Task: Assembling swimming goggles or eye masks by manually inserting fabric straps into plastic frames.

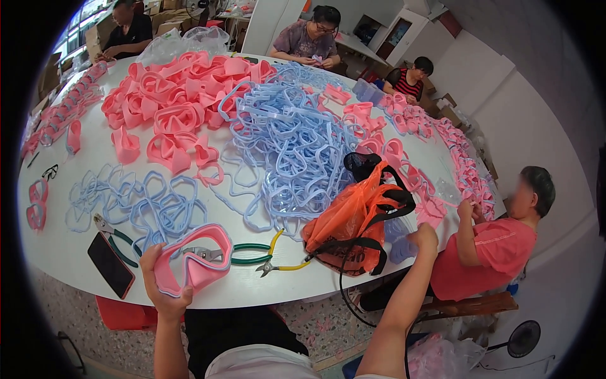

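Note:
My left hand (165, 292) grips a pink soft mask skirt (192, 258) by its lower edge, holding it just above the near edge of the white table (76, 246). My right hand (423, 237) reaches far right, fingers closed behind an orange plastic bag (350, 218) with black straps, touching pale blue pieces (401, 247) there. Whether it holds one I cannot tell. Green-handled pliers (243, 254) and yellow-handled cutters (282, 262) lie between my hands.
Piles of pink skirts (177, 101) and light blue frames (290, 145) cover the table. A black phone (110, 264) lies near the left edge. A person in a red shirt (492, 249) sits at right; other people sit at the far side. A fan (524, 338) stands on the floor.

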Motion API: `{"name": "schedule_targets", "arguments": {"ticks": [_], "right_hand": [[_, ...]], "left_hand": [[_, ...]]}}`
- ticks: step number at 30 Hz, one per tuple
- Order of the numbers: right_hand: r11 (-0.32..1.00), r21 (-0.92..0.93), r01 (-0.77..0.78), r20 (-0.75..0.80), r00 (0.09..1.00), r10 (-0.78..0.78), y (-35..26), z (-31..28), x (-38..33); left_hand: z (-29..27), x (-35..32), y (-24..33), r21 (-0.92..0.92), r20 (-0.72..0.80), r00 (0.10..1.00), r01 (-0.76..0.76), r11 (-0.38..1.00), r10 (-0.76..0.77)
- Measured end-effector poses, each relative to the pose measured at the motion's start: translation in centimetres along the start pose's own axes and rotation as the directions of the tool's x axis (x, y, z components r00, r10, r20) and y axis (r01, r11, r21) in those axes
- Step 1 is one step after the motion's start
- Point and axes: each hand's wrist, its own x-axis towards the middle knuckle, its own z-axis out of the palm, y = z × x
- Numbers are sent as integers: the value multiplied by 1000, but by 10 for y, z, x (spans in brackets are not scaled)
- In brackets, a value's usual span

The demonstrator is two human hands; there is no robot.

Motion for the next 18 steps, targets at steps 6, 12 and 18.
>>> {"name": "schedule_targets", "arguments": {"ticks": [6, 12, 18], "right_hand": [[992, 125, 16, -23, 1000, -13, 12, 26, -1], [1000, -27, 13, -170, 985, -17, 3, -2, -19], [960, 20, 281, -514, 826, -231, -43, -79, -78]], "left_hand": [[-2, -1, 1, 28, 33, 999, -31, 999, 30], [-10, -6, 2, 51, -4, 1000, -20, 999, 20], [-13, -3, 5, 84, 33, 997, -73, 994, 71]]}}
